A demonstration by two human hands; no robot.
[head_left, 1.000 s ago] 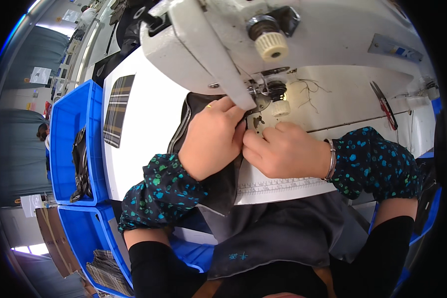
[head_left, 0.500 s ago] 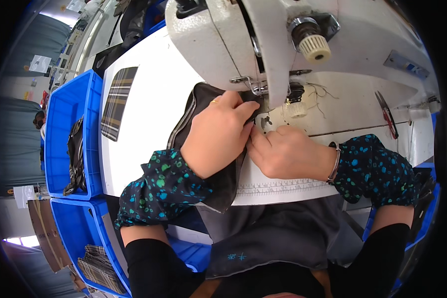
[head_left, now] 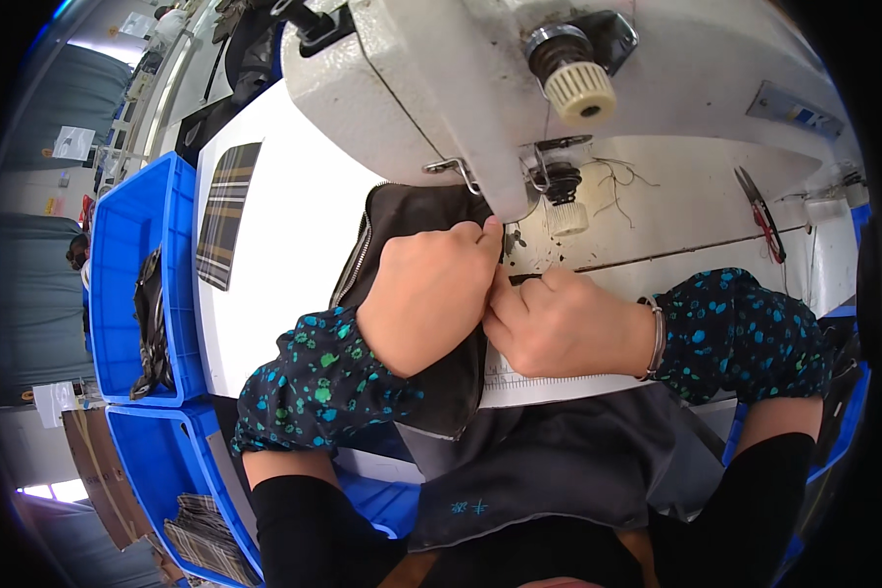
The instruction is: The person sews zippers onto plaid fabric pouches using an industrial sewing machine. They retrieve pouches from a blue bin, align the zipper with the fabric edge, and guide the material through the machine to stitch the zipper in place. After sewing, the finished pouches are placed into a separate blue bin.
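My left hand (head_left: 431, 294) lies over a dark fabric piece (head_left: 456, 412) edged with a metal zipper (head_left: 358, 255), its fingers bent together at the fabric's right edge, close below the sewing machine's needle area (head_left: 524, 196). My right hand (head_left: 559, 328) is beside it, fingers curled and pinched on that edge, the fingertips partly hidden. A printed ruler strip (head_left: 514, 390) runs along the table's front edge under my right hand. The presser foot is largely hidden by the white machine head (head_left: 402, 88).
A plaid fabric piece (head_left: 225, 216) lies on the white table (head_left: 294, 167). Red-handled scissors (head_left: 764, 220) and loose threads (head_left: 622, 181) lie on the right. Blue bins (head_left: 108, 284) with fabric stand at the left. Grey fabric (head_left: 549, 470) covers my lap. Another person (head_left: 78, 250) is at far left.
Both hands and the dark fabric have shifted slightly toward me. My left fingers have edged rightward along the fabric's edge. The view has also shifted a little.
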